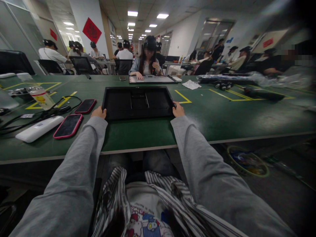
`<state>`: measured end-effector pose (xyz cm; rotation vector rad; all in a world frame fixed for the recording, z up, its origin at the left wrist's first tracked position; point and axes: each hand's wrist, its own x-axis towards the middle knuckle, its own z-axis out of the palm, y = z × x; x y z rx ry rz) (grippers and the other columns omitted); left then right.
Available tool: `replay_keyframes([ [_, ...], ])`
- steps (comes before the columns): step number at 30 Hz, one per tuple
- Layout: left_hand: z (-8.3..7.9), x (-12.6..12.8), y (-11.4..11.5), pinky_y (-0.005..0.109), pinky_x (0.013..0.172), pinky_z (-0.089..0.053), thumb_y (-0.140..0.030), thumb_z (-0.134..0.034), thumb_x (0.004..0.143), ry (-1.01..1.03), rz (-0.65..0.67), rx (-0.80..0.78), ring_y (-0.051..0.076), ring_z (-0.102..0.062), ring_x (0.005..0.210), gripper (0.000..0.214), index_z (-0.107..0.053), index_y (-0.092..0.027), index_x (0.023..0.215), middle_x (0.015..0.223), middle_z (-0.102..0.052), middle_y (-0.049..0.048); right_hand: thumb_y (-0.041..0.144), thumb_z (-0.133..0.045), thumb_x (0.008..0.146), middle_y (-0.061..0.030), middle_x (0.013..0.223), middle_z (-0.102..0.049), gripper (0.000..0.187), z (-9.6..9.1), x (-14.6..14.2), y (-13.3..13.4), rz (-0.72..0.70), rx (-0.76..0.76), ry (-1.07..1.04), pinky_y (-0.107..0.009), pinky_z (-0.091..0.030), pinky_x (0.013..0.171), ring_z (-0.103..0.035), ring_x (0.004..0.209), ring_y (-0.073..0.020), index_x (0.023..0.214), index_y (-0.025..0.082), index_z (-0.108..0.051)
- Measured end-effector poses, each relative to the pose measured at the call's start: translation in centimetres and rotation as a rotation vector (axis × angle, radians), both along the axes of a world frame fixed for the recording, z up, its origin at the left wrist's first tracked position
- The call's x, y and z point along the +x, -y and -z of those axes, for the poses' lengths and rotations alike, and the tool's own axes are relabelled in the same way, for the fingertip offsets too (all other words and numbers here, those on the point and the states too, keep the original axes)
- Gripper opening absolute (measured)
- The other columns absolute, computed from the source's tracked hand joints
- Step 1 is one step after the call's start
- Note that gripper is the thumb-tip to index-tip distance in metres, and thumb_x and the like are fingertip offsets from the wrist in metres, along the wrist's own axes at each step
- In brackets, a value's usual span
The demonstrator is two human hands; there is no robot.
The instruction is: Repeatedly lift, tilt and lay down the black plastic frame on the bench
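A black rectangular tray with shallow compartments lies flat on the green table in front of me. My left hand grips the tray's near left corner, fingers curled over the rim. My right hand holds the near right corner the same way. Both arms are in grey sleeves. The tray looks empty apart from its dividers.
Left of the tray lie two phones in red cases, a white power bank, black cables and a plastic bottle. Across the table a person works at a flat board. A round basket sits on the floor at right.
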<state>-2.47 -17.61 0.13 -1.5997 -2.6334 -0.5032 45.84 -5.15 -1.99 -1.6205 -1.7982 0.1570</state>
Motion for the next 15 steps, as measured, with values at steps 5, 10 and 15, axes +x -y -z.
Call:
replay_keyframes([
  [5, -0.03, -0.01, -0.01, 0.042, 0.093, -0.045, -0.044, -0.037, 0.091, 0.000, 0.000, -0.004, 0.033, -0.057, 0.115, 0.052, -0.050, -0.016, 0.132, 0.125, -0.061, 0.0178, 0.016, -0.045, 0.084, -0.0141, 0.123, -0.063, 0.051, -0.05, 0.04, 0.04, -0.001, -0.005, 0.009, -0.046, -0.043, 0.100, -0.058, 0.112, -0.0288, 0.135, 0.015, -0.049],
  [10, -0.17, 0.12, 0.15, 0.040, 0.093, -0.046, -0.045, -0.036, 0.091, -0.006, -0.001, -0.014, 0.032, -0.057, 0.115, 0.053, -0.049, -0.016, 0.133, 0.126, -0.061, 0.0174, 0.017, -0.044, 0.085, -0.0147, 0.123, -0.063, 0.051, -0.20, -0.04, 0.22, 0.002, -0.016, 0.018, -0.046, -0.043, 0.100, -0.058, 0.112, -0.0291, 0.136, 0.014, -0.048],
  [15, -0.22, 0.18, 0.22, 0.040, 0.093, -0.045, -0.045, -0.036, 0.090, -0.007, 0.004, -0.008, 0.033, -0.057, 0.115, 0.053, -0.049, -0.016, 0.133, 0.126, -0.061, 0.0169, 0.018, -0.045, 0.085, -0.0142, 0.124, -0.062, 0.051, -0.36, -0.14, 0.43, 0.005, -0.024, 0.003, -0.046, -0.042, 0.101, -0.057, 0.113, -0.0288, 0.136, 0.016, -0.048],
])
